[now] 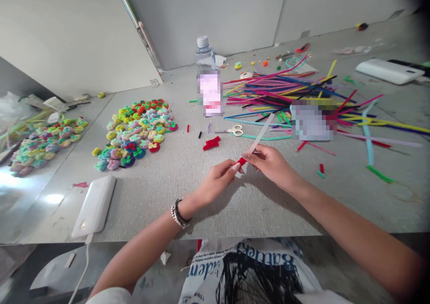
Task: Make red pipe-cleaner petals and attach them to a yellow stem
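Red pc btwn clamped L fingers, pale strip btwn clamped R fingers

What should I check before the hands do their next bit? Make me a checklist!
1. Left hand has the red piece: ok, pinched between thumb and fingers.
2. Right hand has the pale strip: ok, held close to the red piece.
3. Red piece fixed tightly to the strip: cannot tell, fingers cover where they meet.
4. Scissors clear of the hands: ok, they lie on the table beyond them.
5. Bottle cap on: ok.
6. Power bank well back from the table edge: not ok, it lies right by it, cord hanging down.
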Demonstrator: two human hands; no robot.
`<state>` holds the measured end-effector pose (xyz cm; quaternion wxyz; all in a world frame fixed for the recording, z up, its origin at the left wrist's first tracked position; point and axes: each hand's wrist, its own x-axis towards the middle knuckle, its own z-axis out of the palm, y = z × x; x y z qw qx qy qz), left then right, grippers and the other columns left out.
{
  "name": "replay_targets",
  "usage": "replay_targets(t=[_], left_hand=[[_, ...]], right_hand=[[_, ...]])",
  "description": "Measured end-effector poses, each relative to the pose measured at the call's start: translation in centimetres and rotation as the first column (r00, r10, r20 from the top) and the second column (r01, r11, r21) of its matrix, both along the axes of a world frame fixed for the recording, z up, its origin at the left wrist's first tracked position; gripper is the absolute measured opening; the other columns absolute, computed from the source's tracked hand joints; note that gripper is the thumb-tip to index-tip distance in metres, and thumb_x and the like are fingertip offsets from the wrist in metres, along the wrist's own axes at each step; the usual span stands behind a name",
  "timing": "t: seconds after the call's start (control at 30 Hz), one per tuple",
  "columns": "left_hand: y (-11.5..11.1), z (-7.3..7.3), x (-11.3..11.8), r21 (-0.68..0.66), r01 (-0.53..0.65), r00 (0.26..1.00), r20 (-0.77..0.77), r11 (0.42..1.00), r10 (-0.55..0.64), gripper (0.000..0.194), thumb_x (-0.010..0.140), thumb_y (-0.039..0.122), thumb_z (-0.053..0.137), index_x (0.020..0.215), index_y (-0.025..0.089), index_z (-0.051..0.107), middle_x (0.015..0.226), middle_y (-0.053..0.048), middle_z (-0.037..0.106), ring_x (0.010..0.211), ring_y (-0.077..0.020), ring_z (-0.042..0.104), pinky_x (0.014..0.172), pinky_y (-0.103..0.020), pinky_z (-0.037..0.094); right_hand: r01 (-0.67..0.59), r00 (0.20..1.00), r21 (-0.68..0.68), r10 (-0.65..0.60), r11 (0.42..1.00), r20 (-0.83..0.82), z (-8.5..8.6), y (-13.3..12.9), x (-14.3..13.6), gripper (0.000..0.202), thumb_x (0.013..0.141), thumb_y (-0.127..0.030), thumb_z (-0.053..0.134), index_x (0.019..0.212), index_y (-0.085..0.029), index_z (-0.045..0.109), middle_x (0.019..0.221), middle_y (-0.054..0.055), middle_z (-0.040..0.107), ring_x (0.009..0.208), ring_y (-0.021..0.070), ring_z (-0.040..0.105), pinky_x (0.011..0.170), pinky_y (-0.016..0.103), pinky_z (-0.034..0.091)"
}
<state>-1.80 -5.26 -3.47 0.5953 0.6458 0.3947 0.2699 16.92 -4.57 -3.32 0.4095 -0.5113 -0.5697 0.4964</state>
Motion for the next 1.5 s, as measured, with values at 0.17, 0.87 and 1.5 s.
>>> replay_targets(t=[0.17, 0.87, 1.5], left_hand=[[0.3, 0.0, -0.3, -0.059, -0.024, 0.996, 0.08, 0.998, 0.029, 0.039, 0.095, 0.049, 0.041, 0.082, 0.016, 0.055, 0.055, 0.006, 0.033, 0.048, -0.0073, 0.028, 0.046, -0.023, 0.021], [-0.4, 0.8, -0.1, 0.204, -0.099, 0.982, -0.14, 0.974, 0.129, 0.025, 0.095, 0.038, 0.046, 0.104, 0.017, 0.055, 0.058, 0.006, 0.049, 0.054, -0.0099, 0.044, 0.055, -0.023, 0.032], [-0.7, 1.0, -0.4, 0.056, -0.026, 0.998, -0.048, 0.998, 0.028, 0.04, 0.099, 0.042, 0.031, 0.084, 0.016, 0.058, 0.051, 0.007, 0.037, 0.046, -0.0077, 0.034, 0.049, -0.021, 0.029]], right_hand=[[-0.033, 0.993, -0.055, 0.026, 0.998, -0.112, 0.6, -0.3, -0.3, 0.042, 0.081, -0.057, 0.061, 0.094, -0.018, 0.068, 0.06, -0.002, 0.05, 0.052, 0.0101, 0.038, 0.048, 0.025, 0.029], [0.021, 0.999, -0.033, -0.022, 0.999, -0.047, 0.3, -0.1, -0.5, 0.04, 0.073, -0.058, 0.069, 0.076, -0.018, 0.066, 0.061, -0.002, 0.05, 0.054, 0.0108, 0.04, 0.05, 0.026, 0.029], [-0.019, 0.999, -0.082, 0.017, 0.996, -0.033, 0.8, -0.4, -0.1, 0.032, 0.077, -0.05, 0.069, 0.087, -0.02, 0.072, 0.073, 0.003, 0.063, 0.058, 0.012, 0.044, 0.052, 0.026, 0.033]])
